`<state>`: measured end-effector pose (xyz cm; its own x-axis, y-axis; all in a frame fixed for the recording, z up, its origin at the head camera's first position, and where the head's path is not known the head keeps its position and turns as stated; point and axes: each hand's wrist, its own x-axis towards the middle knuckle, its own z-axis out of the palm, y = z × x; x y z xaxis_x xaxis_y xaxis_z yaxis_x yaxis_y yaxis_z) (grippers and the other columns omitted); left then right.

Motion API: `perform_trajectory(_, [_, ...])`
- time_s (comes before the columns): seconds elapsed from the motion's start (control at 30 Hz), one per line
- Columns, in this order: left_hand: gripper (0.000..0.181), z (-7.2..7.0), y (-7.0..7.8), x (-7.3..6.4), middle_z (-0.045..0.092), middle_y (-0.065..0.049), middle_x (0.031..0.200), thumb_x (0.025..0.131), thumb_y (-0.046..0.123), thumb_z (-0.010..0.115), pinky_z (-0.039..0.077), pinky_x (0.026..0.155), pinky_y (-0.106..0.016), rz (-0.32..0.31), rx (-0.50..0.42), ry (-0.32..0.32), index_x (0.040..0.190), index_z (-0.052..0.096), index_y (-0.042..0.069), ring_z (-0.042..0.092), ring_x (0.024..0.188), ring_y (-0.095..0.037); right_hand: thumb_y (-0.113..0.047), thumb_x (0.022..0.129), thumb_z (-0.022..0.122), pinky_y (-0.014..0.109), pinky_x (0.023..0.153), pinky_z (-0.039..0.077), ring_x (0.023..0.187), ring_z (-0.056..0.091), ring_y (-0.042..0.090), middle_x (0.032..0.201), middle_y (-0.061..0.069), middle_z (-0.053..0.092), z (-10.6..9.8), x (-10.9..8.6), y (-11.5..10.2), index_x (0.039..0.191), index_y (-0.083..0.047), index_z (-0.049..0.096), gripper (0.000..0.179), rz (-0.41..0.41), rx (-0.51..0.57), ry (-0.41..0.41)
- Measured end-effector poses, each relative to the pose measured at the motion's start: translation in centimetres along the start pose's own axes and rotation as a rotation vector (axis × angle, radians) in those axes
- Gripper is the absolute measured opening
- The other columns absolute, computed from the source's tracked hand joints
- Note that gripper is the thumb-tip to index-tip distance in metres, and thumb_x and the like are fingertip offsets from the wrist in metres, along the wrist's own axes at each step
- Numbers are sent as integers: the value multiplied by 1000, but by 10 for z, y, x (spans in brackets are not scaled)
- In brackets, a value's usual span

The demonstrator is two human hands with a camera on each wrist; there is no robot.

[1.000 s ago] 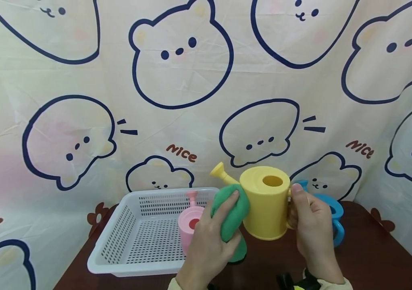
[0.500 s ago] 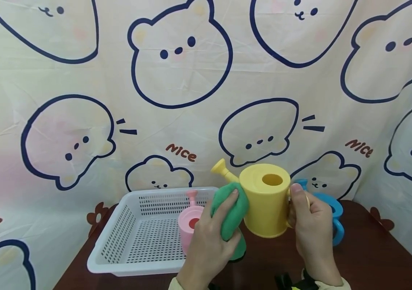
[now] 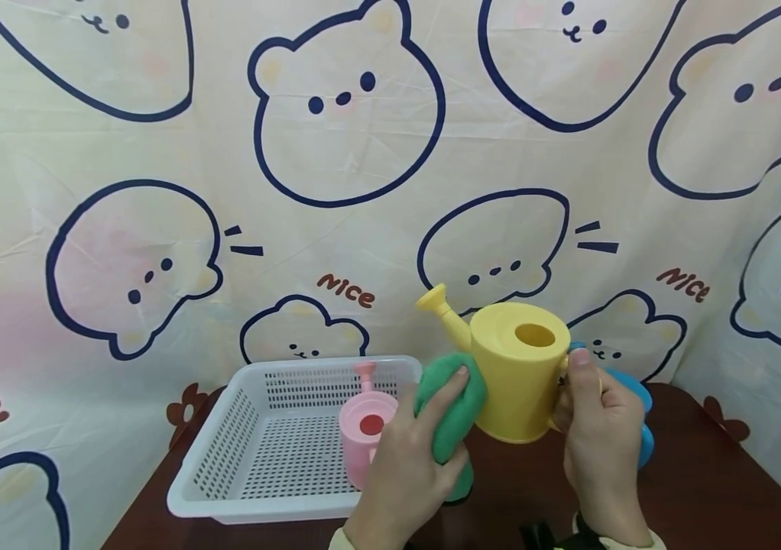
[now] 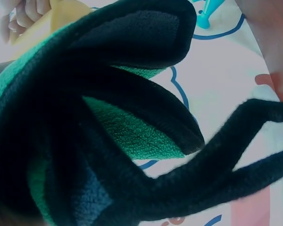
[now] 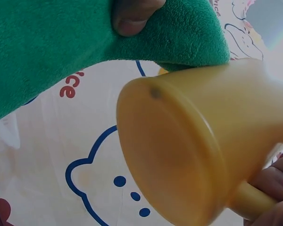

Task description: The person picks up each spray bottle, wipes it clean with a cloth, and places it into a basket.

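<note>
My right hand point(image 3: 600, 428) grips the handle of a yellow toy watering can point(image 3: 517, 382), held in the air with its spout to the left. A bunched green cloth point(image 3: 455, 405) is held in my left hand point(image 3: 411, 458); it touches the can's left side below the spout. In the right wrist view, the cloth point(image 5: 188, 37) lies against the wall of the can point(image 5: 174, 150), whose base faces the camera. Dark edging and a dark loop show on the cloth point(image 4: 137, 127) in the left wrist view.
A white perforated basket point(image 3: 191, 481) stands on the dark brown table point(image 3: 721, 473) at the left. In it is a pink watering can point(image 3: 363, 420), partly behind my left hand. A blue watering can point(image 3: 645, 447) stands behind my right hand. A patterned curtain point(image 3: 335, 252) hangs at the back.
Both hands have shifted a little to the right, carrying the cloth and the yellow watering can. The can has also risen slightly, and more of the pink can shows.
</note>
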<state>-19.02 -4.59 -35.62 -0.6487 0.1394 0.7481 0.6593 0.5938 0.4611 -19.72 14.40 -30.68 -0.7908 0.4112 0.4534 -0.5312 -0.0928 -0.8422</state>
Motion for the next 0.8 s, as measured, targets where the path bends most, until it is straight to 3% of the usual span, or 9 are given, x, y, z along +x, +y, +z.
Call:
perform_trajectory(0.33, [92,3,3,0,64,-11,125,77,7,86,65,88,-38,-23,-2,-60,157,49,36,67,100,-16,-16,111,49,36,37,7,38,18,15,50,3,24,-2,2,1,57,-5,28,59,-168,195,-54])
perform_trajectory(0.63, [90,10,-2,-2,65,-10,124,79,9,85,64,87,-36,-35,28,-83,157,50,36,66,100,-16,-14,109,54,34,37,5,38,18,15,49,3,24,0,0,2,56,-3,29,60,-240,266,10])
perform_trajectory(0.8, [91,15,-1,-3,67,-11,123,77,9,85,62,84,-33,-51,67,-72,157,50,35,65,98,-16,-11,109,54,33,37,8,38,21,14,49,2,27,1,-1,4,57,-2,32,57,-280,214,2])
